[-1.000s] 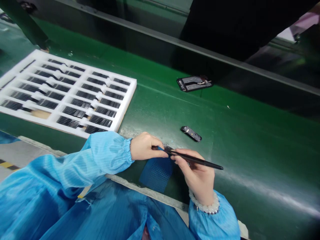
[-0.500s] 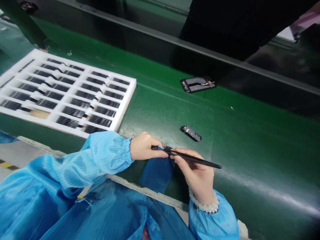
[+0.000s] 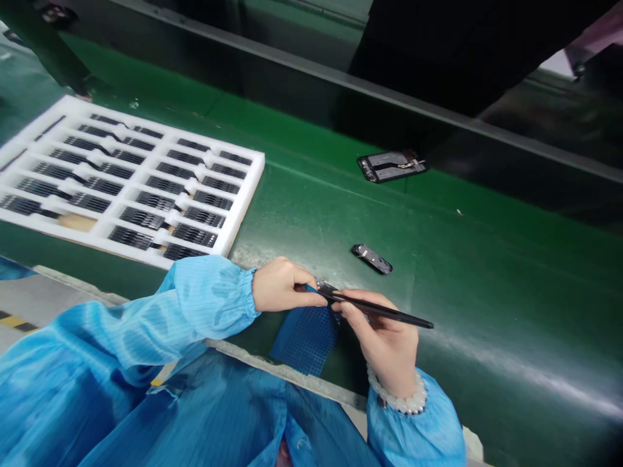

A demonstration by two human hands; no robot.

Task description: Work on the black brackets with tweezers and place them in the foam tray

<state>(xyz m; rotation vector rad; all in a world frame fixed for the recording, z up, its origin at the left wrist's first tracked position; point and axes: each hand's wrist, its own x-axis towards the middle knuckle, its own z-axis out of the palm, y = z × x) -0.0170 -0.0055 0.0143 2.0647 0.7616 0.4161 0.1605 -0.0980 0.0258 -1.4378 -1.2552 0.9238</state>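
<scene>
My left hand (image 3: 282, 285) is closed, its thumb and fingers pinching a small dark electronic part (image 3: 325, 285) with a bit of blue along its edge. Fingers cover most of that part. My right hand (image 3: 382, 334) grips a long slim black tool (image 3: 402, 315), tweezers-like in shape, its inner end meeting the part between both hands. Below them lies a blue perforated mat (image 3: 306, 340) at the bench's front edge. Just beyond my right hand, a small black phone module (image 3: 371, 259) rests on the green surface.
At left stands a white foam tray (image 3: 246, 201) with rows of black flex-cable parts; one front slot shows bare brown bottom. Farther back, a phone screen assembly (image 3: 392, 166) lies on the green belt, before a dark rail (image 3: 335, 78).
The phone screen assembly at the back has slid slightly right, along with a small white speck. Both hands keep nearly the same position and hold; the tool has shifted very slightly right.
</scene>
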